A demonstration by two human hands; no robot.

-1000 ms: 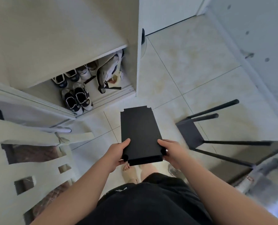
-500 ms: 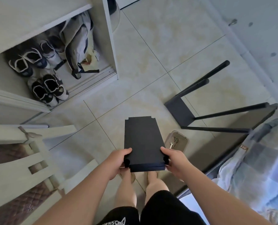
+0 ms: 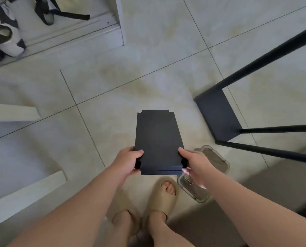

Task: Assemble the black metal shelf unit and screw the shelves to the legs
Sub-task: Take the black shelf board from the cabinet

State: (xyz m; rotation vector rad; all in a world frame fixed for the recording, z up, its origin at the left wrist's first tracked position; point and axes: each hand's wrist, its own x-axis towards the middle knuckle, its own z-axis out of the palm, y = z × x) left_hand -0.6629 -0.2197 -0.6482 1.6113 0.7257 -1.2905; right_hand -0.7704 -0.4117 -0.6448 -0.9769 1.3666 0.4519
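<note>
While the person stands on the tiled floor, we see both hands clasping the near end of a black shelf panel. The left hand is curled round its left edge with the thumb on top, and the right hand grasps the right edge the same way. The panel is held roughly level above the floor, in front of feet in beige slippers, and its near edge shows two layers. To the right, the partly built shelf unit lies on its side, its black legs running off to the right. A clear plastic container sits on the floor just below the right hand, with small metal pieces showing inside. At the upper left we see sneakers in a white cabinet.
</note>
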